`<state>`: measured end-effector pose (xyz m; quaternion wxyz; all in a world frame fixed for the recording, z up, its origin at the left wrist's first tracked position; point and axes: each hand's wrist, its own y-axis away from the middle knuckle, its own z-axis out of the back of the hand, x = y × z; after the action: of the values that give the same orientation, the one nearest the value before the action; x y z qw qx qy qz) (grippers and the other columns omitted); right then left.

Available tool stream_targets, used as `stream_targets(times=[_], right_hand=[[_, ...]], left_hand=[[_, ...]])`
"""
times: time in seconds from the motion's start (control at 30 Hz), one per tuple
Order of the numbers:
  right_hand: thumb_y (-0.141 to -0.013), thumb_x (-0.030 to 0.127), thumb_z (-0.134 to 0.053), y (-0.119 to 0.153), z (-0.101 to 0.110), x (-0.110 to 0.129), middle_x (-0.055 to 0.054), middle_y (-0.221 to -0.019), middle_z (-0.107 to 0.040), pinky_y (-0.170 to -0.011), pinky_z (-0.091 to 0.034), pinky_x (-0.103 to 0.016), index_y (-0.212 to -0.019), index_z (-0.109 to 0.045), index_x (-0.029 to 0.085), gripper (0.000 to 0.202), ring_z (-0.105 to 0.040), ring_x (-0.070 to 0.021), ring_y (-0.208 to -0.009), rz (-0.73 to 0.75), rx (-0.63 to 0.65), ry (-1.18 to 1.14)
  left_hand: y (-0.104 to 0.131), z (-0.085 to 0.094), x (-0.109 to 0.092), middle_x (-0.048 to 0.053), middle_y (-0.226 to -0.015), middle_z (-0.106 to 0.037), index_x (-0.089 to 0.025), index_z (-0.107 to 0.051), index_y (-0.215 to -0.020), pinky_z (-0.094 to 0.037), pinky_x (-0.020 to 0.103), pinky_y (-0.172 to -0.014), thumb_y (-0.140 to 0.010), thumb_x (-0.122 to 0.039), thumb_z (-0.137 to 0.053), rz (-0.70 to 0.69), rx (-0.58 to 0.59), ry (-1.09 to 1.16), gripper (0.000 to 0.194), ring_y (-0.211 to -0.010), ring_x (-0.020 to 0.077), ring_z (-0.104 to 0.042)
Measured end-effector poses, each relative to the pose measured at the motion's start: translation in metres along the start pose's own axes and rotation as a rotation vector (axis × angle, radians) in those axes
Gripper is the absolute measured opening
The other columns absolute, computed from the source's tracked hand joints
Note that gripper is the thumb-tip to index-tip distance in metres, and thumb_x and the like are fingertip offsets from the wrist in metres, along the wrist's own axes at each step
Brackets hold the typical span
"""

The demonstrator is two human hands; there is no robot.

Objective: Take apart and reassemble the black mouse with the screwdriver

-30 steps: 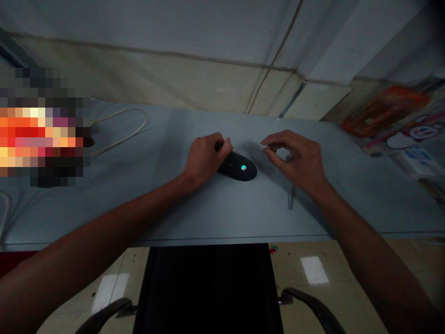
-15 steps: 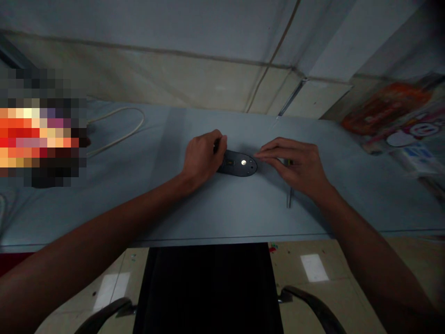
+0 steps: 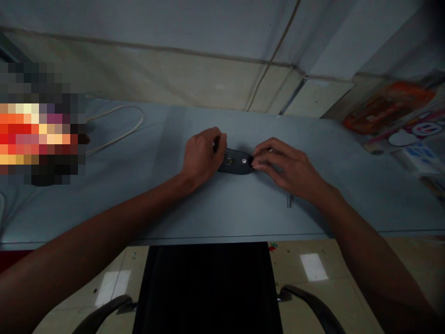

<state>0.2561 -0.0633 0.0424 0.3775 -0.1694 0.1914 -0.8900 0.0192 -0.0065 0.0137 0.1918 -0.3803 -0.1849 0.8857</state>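
Filling the top, wall: pale and flat above, cream tiles below, brownish joints. Under it, tabletop: smooth, grey-blue, straight front edge. Floor: glossy beige tile, bright reflections. Chair: black, broad, too dark for texture; curved dark armrests on both sides. Packets far right: orange and multicoloured, print too blurred to read. Cable: thin, white, looped, left part of tabletop.

Left hand: curled, fingers folded in, closed around the left end of a black device. Right hand: fingers bent, narrow, tips nearly together at the device's right end, seemingly touching it; cannot tell whether they pinch anything.

Black device: flat oblong, rounded right end, dark smooth surface, lying between the hands over the middle of the tabletop; left end hidden by the left hand. Metal shaft: thin, straight, on the tabletop, upper part covered by the right hand. Smallest: round pale spot on the device, near the right fingertips.
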Motion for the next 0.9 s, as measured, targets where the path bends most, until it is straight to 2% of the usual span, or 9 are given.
stream_targets(times=[0.23,0.47,0.67,0.77,0.9], right_hand=[[-0.103,0.032,-0.058,0.0036,0.0039,0.0017,-0.008,-0.118,-0.072,-0.068,-0.057,-0.033,-0.101,-0.072,0.023,0.017,-0.07,-0.0178,-0.085,-0.063,0.072,0.15],[-0.1,0.027,-0.062,0.0013,0.0024,0.0029,-0.007,-0.121,-0.075,-0.089,-0.063,-0.039,-0.096,-0.072,0.024,0.012,-0.076,-0.0225,-0.102,-0.102,0.029,-0.011],[-0.098,0.029,-0.066,0.0018,0.0016,0.0025,-0.006,-0.119,-0.077,-0.092,-0.062,-0.039,-0.096,-0.073,0.024,0.009,-0.076,-0.0219,-0.102,-0.122,0.007,0.004],[-0.095,0.032,-0.07,-0.0004,0.0031,0.0019,-0.004,-0.113,-0.079,-0.084,-0.064,-0.038,-0.09,-0.075,0.025,0.01,-0.076,-0.0214,-0.097,-0.219,0.007,-0.107],[-0.087,0.04,-0.078,-0.0026,0.0029,0.0009,-0.004,-0.11,-0.078,-0.063,-0.064,-0.032,-0.085,-0.077,0.025,0.016,-0.076,-0.0203,-0.088,-0.476,0.002,-0.369]], left_hand=[[0.001,-0.0006,-0.0014,0.002,-0.081,-0.069,-0.02,-0.06,-0.08,-0.045,0.029,-0.07,-0.103,-0.028,-0.054,-0.052,-0.001,0.007,0.025,-0.07,0.0138,-0.061],[0.003,0.0008,-0.0046,0.001,-0.076,-0.062,-0.021,-0.052,-0.075,-0.043,0.03,-0.069,-0.101,-0.027,-0.053,-0.113,-0.027,0.026,0.026,-0.068,0.014,-0.056],[0.0045,0.0009,-0.0055,0.001,-0.077,-0.06,-0.023,-0.049,-0.076,-0.044,0.031,-0.071,-0.101,-0.027,-0.053,-0.134,-0.028,0.042,0.027,-0.07,0.0149,-0.057],[0.0034,-0.0005,-0.0036,0.001,-0.076,-0.06,-0.022,-0.049,-0.076,-0.044,0.031,-0.07,-0.101,-0.027,-0.053,-0.164,-0.043,0.045,0.026,-0.068,0.0147,-0.056],[0.0017,-0.0008,-0.0019,0.001,-0.077,-0.061,-0.021,-0.05,-0.076,-0.044,0.028,-0.068,-0.1,-0.026,-0.053,-0.172,-0.019,0.076,0.024,-0.067,0.0125,-0.055]])
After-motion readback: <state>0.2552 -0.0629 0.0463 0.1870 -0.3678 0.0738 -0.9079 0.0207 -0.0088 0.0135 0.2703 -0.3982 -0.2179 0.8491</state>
